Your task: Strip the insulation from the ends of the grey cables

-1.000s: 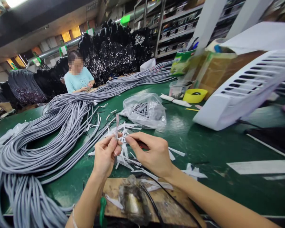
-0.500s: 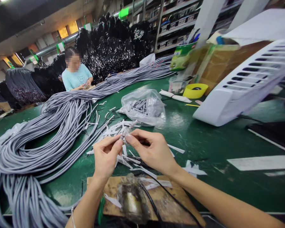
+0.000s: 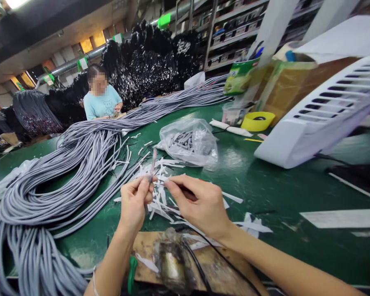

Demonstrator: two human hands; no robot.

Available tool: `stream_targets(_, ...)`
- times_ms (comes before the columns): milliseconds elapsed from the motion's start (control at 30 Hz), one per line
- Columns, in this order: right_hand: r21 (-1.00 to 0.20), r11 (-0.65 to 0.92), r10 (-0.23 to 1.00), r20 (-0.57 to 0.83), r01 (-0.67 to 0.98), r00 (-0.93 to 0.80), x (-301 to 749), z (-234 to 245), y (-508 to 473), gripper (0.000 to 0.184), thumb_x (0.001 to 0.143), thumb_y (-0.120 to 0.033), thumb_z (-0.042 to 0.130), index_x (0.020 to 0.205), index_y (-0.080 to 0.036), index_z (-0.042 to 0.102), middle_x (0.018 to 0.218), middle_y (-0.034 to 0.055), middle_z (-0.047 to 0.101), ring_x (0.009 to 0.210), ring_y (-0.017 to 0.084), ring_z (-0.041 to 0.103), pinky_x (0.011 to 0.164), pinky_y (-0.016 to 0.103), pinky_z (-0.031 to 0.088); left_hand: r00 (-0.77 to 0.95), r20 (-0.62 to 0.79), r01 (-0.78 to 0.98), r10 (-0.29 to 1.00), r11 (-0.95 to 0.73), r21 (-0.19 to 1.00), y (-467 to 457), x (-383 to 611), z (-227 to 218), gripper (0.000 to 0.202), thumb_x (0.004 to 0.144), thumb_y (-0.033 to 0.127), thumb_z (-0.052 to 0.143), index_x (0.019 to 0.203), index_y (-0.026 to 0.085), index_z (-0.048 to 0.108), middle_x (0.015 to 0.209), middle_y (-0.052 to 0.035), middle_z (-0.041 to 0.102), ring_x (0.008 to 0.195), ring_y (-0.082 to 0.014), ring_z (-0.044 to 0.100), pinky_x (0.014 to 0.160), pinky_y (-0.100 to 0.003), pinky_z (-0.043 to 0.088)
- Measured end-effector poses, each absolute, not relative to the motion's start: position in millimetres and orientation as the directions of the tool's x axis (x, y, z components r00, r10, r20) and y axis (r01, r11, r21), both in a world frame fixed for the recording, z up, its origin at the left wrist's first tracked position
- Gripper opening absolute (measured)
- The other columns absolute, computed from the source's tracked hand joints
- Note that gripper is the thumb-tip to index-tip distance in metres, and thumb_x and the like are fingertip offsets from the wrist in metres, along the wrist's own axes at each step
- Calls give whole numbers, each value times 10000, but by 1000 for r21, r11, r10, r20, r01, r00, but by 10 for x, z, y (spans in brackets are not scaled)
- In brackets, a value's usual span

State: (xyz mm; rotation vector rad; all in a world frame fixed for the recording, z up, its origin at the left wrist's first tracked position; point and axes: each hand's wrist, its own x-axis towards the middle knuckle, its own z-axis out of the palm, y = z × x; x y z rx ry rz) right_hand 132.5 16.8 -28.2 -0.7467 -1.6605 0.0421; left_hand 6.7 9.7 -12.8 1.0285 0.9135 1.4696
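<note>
My left hand (image 3: 135, 201) is closed in a pinch on a thin grey cable end, whose pale pinkish tip (image 3: 154, 158) points up and away from me. Just to its right, my right hand (image 3: 200, 201) is also pinched, thumb against forefinger; whatever lies between those fingertips is too small to make out. A small gap separates the two hands. White paper strips (image 3: 160, 201) lie scattered on the green table (image 3: 283, 185) below and behind them. Nearest beyond the hands is a clear plastic bag (image 3: 205, 144) of short grey pieces.
A large bundle of grey cables (image 3: 77, 172) runs along the left. Close to me, a wooden board (image 3: 144, 242) carries a taped metal block (image 3: 172, 263) with black cords. To the right are a white slatted device (image 3: 299, 131) and yellow tape roll (image 3: 258, 121). A person (image 3: 103, 100) sits opposite.
My hands were together at the fingertips; now they are slightly apart. The cable tip, formerly slanted to the right, now stands more upright in my left hand.
</note>
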Motion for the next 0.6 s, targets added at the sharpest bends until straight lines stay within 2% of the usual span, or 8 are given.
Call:
stream_targets(267,-433,791,500,864,432,-50,1343,-263,204,109,803,-103,536,714,-153,573,614,-13,631,513,73,554,440,181,379,10,182,-254,983,-174,951,66,91,-177,281,708,365,672,648,94,631,537,34,431,397,1,242,389,-189,132)
stream_targets(367,-423,795,493,868,435,-58,1347,-260,206,119,802,-103,538,697,-148,571,589,-16,611,504,69,543,451,177,380,4,196,-243,981,-189,952,65,101,-183,294,714,361,669,608,96,598,530,32,443,392,-2,254,382,-187,146)
stream_targets(600,-455,772,532,844,444,-60,1355,-248,190,143,800,-114,543,663,-131,581,556,-20,582,468,58,494,458,170,371,-22,211,-255,977,-209,944,62,96,-192,267,696,350,685,641,95,631,530,26,473,389,-2,266,375,-173,168)
